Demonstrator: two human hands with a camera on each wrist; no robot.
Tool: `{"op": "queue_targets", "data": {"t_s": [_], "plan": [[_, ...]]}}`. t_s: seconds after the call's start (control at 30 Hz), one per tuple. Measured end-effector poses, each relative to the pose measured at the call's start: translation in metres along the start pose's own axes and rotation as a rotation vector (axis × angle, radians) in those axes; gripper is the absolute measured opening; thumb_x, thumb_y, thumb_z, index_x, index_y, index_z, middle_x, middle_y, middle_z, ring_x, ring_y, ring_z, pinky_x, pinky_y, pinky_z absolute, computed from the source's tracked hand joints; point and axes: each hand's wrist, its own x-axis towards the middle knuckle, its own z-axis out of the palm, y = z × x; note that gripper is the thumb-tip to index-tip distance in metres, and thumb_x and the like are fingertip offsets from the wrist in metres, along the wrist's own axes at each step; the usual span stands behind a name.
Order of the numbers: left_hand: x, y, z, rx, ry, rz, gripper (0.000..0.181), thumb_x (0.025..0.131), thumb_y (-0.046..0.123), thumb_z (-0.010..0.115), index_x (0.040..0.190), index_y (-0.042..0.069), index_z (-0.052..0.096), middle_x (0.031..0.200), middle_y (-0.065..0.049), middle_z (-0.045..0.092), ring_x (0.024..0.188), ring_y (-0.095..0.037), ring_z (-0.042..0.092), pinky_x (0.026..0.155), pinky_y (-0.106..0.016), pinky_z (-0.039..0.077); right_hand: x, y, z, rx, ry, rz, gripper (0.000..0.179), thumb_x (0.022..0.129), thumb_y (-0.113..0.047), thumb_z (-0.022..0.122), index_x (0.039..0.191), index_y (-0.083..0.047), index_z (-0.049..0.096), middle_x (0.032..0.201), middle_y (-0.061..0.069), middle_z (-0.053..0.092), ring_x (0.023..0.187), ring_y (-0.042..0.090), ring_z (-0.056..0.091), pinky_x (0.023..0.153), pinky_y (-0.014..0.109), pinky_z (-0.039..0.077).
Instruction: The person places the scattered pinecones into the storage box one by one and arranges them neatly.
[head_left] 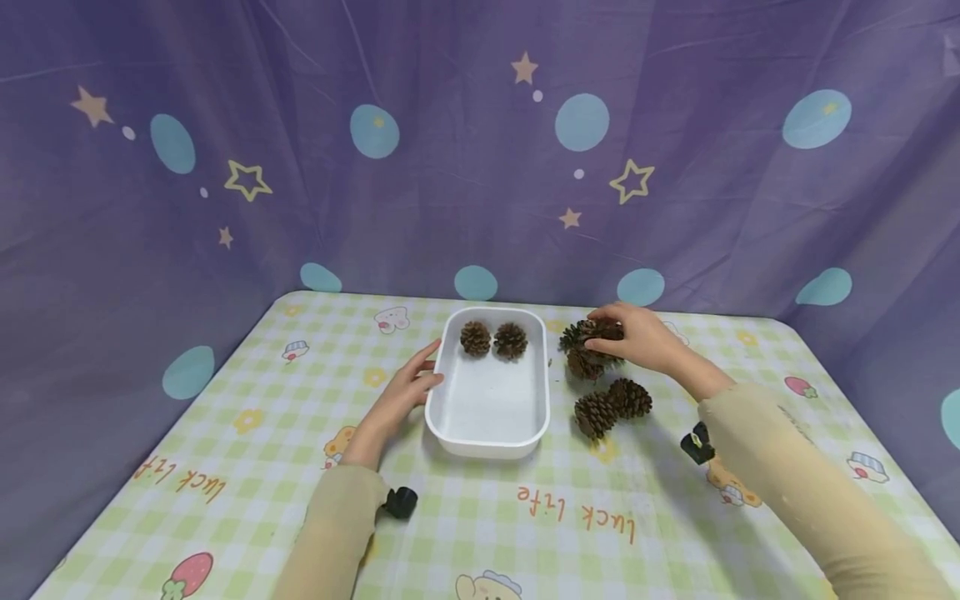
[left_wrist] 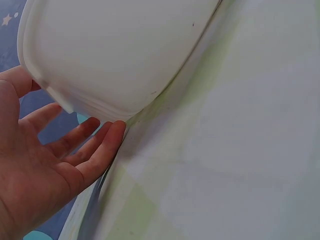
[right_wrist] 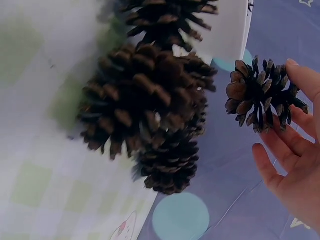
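A white rectangular tub (head_left: 491, 448) stands on the table with two pine cones inside: a lighter brown one (head_left: 475, 339) and a darker one (head_left: 511, 341), side by side at its far end. My left hand (head_left: 395, 404) rests its loosely spread fingers and thumb against the tub's left side. To the right of the tub, my right hand (head_left: 643, 340) pinches a pine cone (right_wrist: 257, 97) between thumb and fingers; it shows clear of the others in the right wrist view. Just below that hand lies another pine cone (head_left: 583, 364), partly hidden.
Nearer the front, two pine cones, one on the left (head_left: 596, 414) and one on the right (head_left: 630, 398), lie against each other. A green checked cloth (head_left: 247, 500) covers the table. Behind the table's far edge hangs a purple curtain (head_left: 465, 217).
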Motion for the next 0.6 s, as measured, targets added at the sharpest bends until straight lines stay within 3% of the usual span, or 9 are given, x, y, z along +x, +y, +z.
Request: {"op": "queue_targets", "data": {"t_s": [0.23, 0.43, 0.6], "plan": [[0.000, -0.001, 0.000, -0.011, -0.003, -0.001, 0.060, 0.092, 0.017, 0.048, 0.146, 0.021, 0.021, 0.134, -0.021, 0.036, 0.114, -0.037, 0.046, 0.091, -0.042, 0.049, 0.012, -0.016, 0.007, -0.011, 0.014, -0.064, 0.051, 0.081, -0.042, 0.065, 0.123, -0.014, 0.056, 0.119, 0.007, 0.056, 0.103, 0.024, 0.054, 0.084, 0.044, 0.048], [0.001, -0.002, -0.001, -0.012, -0.001, 0.002, 0.061, 0.092, 0.017, 0.048, 0.146, 0.021, 0.021, 0.134, -0.021, 0.036, 0.113, -0.036, 0.047, 0.090, -0.040, 0.049, 0.023, -0.035, 0.012, 0.010, 0.012, -0.093, 0.049, 0.081, -0.039, 0.066, 0.122, -0.015, 0.056, 0.119, 0.006, 0.056, 0.108, 0.024, 0.053, 0.091, 0.043, 0.046], [0.010, -0.018, -0.005, -0.002, 0.012, 0.018, 0.062, 0.091, 0.022, 0.050, 0.146, 0.024, 0.021, 0.134, -0.019, 0.037, 0.113, -0.033, 0.048, 0.088, -0.038, 0.051, 0.032, -0.049, 0.017, 0.033, 0.000, -0.118, 0.049, 0.081, -0.040, 0.066, 0.122, -0.016, 0.056, 0.118, 0.005, 0.056, 0.105, 0.022, 0.054, 0.089, 0.042, 0.047]]}}
